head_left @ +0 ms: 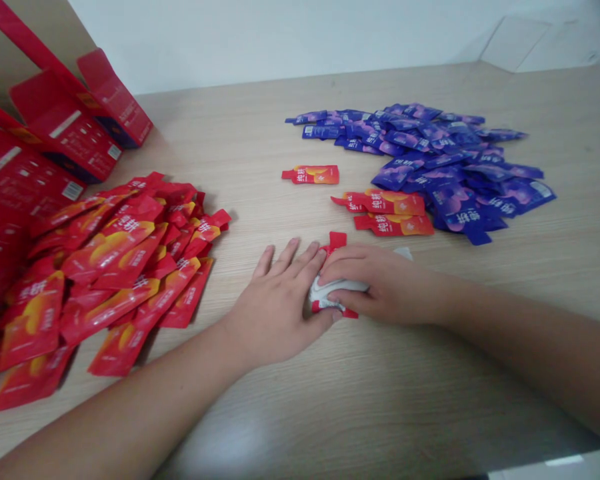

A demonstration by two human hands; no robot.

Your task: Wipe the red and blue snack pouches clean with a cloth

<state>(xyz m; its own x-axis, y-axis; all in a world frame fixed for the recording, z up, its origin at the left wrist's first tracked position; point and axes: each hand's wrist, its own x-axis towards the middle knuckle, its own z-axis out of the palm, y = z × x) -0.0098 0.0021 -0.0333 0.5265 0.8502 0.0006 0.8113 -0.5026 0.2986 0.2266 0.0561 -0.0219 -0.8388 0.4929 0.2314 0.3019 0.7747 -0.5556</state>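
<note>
My left hand (283, 310) lies flat on the table with its fingers spread, its thumb and forefinger along the edge of a red pouch (337, 240). Most of that pouch is hidden under my hands; its narrow spout end and a lower corner show. My right hand (375, 280) is closed around a crumpled white wipe or tissue (333, 291), pressed onto the pouch. Just beyond my hands lie two red-orange pouches (393, 225) side by side, and a single red-orange pouch (315, 175) sits farther back.
A heap of red-orange pouches (130, 267) covers the left of the table. Behind it stand red cartons (65, 127). A pile of purple pouches (445, 153) lies at the back right. The wall (290, 40) bounds the table's far edge.
</note>
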